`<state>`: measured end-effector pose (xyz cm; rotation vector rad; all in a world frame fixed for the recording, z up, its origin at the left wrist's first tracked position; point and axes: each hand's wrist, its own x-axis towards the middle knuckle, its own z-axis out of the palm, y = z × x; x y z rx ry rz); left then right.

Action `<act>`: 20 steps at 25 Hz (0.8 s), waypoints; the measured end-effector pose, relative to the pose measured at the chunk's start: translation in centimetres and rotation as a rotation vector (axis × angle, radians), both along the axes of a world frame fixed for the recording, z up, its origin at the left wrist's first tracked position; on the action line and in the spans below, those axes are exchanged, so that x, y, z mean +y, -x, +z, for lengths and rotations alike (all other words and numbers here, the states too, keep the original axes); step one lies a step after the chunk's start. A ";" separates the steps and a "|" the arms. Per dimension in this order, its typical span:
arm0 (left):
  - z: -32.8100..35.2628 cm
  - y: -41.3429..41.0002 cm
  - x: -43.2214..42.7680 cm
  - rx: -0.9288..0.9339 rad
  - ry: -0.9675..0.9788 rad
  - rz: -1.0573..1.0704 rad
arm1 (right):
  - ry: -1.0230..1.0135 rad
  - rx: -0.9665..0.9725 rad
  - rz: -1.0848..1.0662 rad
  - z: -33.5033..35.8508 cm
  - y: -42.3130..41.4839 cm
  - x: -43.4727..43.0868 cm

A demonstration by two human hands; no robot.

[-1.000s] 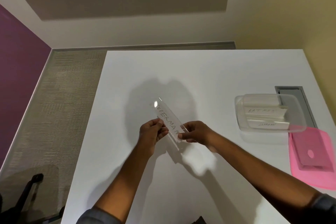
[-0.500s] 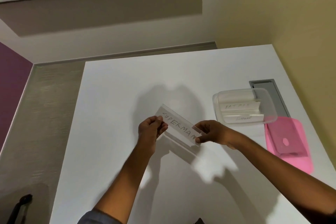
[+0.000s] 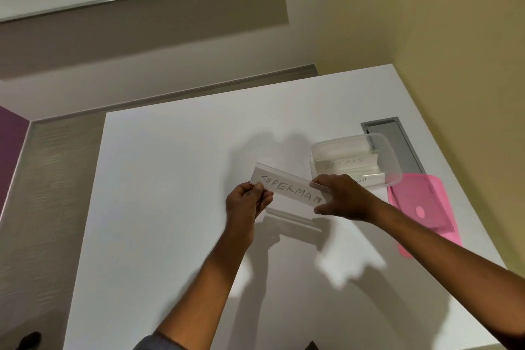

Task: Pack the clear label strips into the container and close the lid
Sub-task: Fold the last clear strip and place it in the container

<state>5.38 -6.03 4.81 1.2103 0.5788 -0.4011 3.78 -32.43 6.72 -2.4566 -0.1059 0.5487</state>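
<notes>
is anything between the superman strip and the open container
Nothing visible. The SUPERMAN strip, held by left hand and right hand, sits just left of the lidless container; the pink lid lies beside it.

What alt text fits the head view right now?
Both hands, left hand and right hand, hold a clear strip lettered SUPERMAN above a white table. To the right sit an open container holding other strips and a pink lid.
</notes>
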 end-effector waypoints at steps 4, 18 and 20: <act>-0.1 -0.7 -0.8 -0.173 -0.279 -0.196 | 0.032 -0.039 0.025 0.6 0.0 -3.4; 1.4 -6.0 -8.5 -0.802 -1.084 -1.296 | 0.091 -0.177 0.154 2.5 -0.2 -12.9; 1.6 -6.6 -10.2 -0.854 -1.112 -1.273 | 0.098 -0.204 0.138 2.5 -0.6 -14.2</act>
